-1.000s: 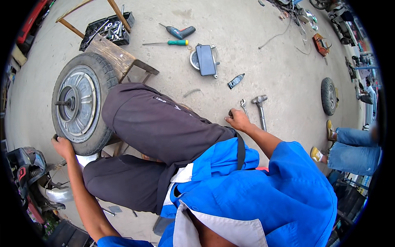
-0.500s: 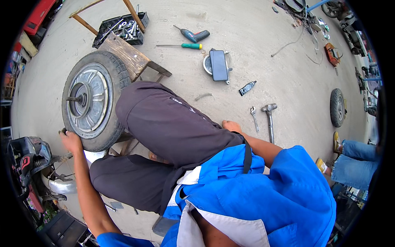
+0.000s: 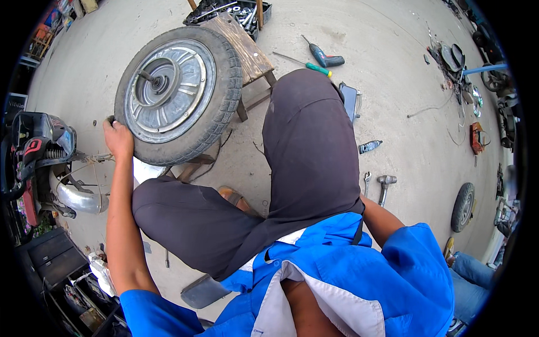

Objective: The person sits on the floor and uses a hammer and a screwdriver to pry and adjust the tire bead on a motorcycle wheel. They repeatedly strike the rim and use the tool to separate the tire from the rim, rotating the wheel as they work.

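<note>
My left hand [image 3: 119, 136] has its fingers curled round the left edge of a wheel's black tyre [image 3: 223, 92]. The wheel's metal hub [image 3: 181, 98], with a short axle pointing out, faces up at a tilt beside a low wooden bench [image 3: 245, 50]. My right forearm goes behind my raised right thigh, where that hand is hidden. Near that thigh a wrench [image 3: 368, 185] and a hammer [image 3: 386, 188] lie on the ground, with a dark tube [image 3: 370, 146] above them and a phone [image 3: 348, 101] partly hidden by my knee.
A black tool box [image 3: 219, 11] stands behind the bench, near a drill [image 3: 325, 56] and screwdriver [image 3: 319, 69]. Vehicle parts [image 3: 78, 191] crowd the left, loose parts [image 3: 455, 64] the upper right. A spare wheel [image 3: 463, 206] and another person's jeans-clad leg [image 3: 471, 281] are at the right.
My view has swung rightward and my right knee has risen. My left hand and the wheel appear higher in the picture. My right hand has slipped out of sight behind the thigh.
</note>
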Demonstrator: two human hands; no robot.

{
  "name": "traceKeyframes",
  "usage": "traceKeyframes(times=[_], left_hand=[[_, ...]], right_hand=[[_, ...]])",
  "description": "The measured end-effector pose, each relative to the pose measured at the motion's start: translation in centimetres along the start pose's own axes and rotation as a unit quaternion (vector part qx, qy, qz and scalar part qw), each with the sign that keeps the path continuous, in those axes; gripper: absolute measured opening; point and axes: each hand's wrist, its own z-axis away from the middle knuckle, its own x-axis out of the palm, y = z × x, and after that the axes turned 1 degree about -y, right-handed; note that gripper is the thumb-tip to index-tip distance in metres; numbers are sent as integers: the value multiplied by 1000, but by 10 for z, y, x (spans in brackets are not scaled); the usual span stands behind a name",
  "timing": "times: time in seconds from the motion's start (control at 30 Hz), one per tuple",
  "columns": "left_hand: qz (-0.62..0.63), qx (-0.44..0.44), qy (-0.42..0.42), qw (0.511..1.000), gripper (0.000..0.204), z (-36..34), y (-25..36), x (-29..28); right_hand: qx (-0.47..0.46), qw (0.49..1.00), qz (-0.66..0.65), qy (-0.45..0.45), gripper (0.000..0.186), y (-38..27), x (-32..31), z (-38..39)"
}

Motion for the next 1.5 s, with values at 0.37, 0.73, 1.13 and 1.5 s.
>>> traceKeyframes(times=[0.37, 0.73, 1.13, 1.5], left_hand=[[18, 12, 7, 1000, 36, 1, 5, 1], [15, -18, 27, 999, 35, -1, 2, 2], [89, -44, -74, 992, 42, 49, -42, -58], [131, -444, -168, 871, 38, 314, -218, -113]], right_hand=[[22, 999, 18, -14, 31, 8, -10, 13], [-4, 999, 36, -26, 31, 6, -15, 6], [-24, 997, 58, -53, 30, 15, -19, 1], [-43, 993, 83, -70, 30, 6, -24, -9]])
